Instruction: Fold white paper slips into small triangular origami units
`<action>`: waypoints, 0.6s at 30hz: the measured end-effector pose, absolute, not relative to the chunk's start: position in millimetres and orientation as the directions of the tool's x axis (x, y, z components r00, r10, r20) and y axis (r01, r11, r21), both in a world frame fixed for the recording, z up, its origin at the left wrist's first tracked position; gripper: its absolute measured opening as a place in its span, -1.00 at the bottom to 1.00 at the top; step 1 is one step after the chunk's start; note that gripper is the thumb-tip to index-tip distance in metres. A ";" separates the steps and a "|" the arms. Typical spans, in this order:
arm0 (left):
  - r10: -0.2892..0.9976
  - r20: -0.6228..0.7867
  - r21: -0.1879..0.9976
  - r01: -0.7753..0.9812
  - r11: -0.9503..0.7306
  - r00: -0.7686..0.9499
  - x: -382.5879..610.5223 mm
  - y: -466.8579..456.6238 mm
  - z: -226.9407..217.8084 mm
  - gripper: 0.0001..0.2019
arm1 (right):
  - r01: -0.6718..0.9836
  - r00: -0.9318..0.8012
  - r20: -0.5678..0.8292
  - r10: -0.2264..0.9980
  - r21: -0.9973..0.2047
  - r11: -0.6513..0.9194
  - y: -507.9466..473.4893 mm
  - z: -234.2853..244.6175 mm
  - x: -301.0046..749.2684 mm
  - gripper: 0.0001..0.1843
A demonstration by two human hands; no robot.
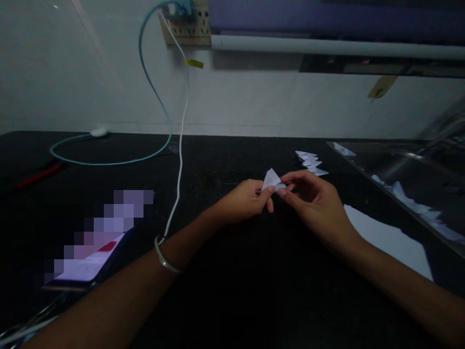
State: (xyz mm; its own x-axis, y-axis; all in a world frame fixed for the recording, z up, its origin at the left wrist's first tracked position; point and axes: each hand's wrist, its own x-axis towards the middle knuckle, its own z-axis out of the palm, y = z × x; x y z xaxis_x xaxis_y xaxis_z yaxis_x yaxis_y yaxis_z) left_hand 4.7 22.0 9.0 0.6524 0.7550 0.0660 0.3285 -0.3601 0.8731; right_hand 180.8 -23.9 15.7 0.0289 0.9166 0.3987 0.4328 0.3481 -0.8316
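Note:
Between my two hands is a small piece of folded white paper point(271, 179) with a pointed top. My left hand point(245, 199) grips its left and lower side, thumb in front. At its right end, my right hand point(314, 196) pinches the paper between thumb and fingers. Both hands are closed on the same piece, above the dark counter. Just behind my right hand lies a row of folded paper triangles point(311, 163). Under my right forearm rest white paper sheets point(390, 240), partly hidden by the arm.
More folded paper pieces point(417, 206) lie along the rim of a metal sink point(446, 169) at right. A lit tablet or phone point(82, 264), partly pixelated, is at left. A white cable point(180, 165) and a teal cable point(119, 163) cross the dark counter point(221, 155).

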 end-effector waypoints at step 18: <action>0.827 0.061 0.897 0.332 -0.291 0.559 9.3 22.1 9.5 -0.56 | 0.653 -0.090 0.513 0.854 -0.617 0.439 -34.7 17.1 172.1 -0.58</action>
State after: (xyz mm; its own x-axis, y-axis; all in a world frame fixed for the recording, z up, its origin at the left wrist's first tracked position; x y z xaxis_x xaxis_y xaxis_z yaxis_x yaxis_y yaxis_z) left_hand 9.3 22.1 9.5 0.5591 0.8269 0.0612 0.3323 -0.2911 0.8971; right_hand 172.1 -34.7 17.1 -0.0902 0.8539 0.5126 0.6535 0.4392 -0.6165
